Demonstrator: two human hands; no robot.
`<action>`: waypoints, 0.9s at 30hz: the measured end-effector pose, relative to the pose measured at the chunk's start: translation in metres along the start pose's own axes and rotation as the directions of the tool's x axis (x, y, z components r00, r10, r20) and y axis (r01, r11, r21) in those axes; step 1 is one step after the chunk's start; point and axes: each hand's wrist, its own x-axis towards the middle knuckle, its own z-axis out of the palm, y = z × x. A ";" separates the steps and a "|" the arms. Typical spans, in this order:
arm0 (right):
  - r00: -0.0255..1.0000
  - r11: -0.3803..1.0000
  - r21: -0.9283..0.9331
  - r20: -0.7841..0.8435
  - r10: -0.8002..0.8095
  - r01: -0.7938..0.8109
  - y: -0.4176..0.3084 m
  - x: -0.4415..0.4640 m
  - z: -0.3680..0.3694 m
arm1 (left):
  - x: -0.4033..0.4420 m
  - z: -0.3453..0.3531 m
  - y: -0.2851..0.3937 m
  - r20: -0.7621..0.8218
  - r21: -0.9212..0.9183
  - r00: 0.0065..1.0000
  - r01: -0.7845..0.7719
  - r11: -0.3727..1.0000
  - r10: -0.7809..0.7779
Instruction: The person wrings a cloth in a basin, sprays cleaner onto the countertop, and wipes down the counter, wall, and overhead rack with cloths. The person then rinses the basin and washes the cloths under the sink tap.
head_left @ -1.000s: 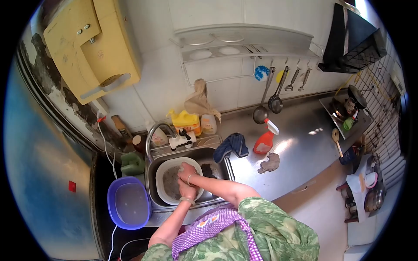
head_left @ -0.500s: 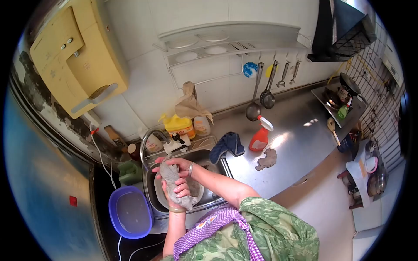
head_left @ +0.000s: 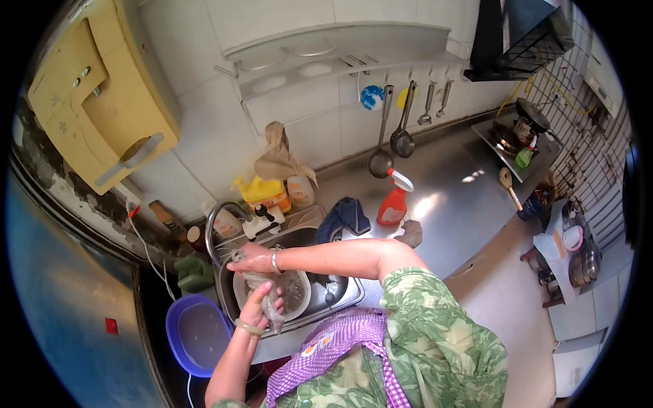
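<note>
A wet grey cloth [head_left: 273, 314] is stretched and twisted between my two hands above the sink. My left hand [head_left: 256, 304], with a bangle at the wrist, is closed round its lower end. The upper end is in the grip of my right hand [head_left: 253, 258], near the curved faucet [head_left: 216, 234]. Beneath the hands, a whitish basin [head_left: 304, 296] with cloudy water sits in the metal sink [head_left: 355, 294].
A purple-blue tub [head_left: 178, 340] of water stands left of the sink. On the steel counter lie a dark blue cloth [head_left: 343, 219], a red spray bottle [head_left: 393, 205] and a grey rag [head_left: 410, 234]. Yellow packaging [head_left: 264, 193] stands behind the faucet. Ladles [head_left: 381, 162] hang on the wall.
My hands have moved apart, drawing the bunched cloth out into a longer twist. The right forearm now crosses further over the sink, and the view has shifted slightly.
</note>
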 end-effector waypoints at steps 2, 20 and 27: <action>0.999 0.982 -0.188 -0.032 -0.018 0.012 0.027 0.009 0.008 | 0.017 -0.007 -0.014 -0.109 0.077 0.994 0.017 0.997 -0.008; 0.874 0.905 -0.205 -0.406 0.268 -0.373 0.141 0.017 0.028 | 0.108 -0.049 -0.095 -0.276 0.779 0.661 -0.272 0.565 0.698; 0.914 0.719 0.573 0.162 0.372 -0.394 0.165 -0.046 0.006 | 0.084 -0.041 -0.045 -0.442 0.181 0.744 -0.474 0.862 0.502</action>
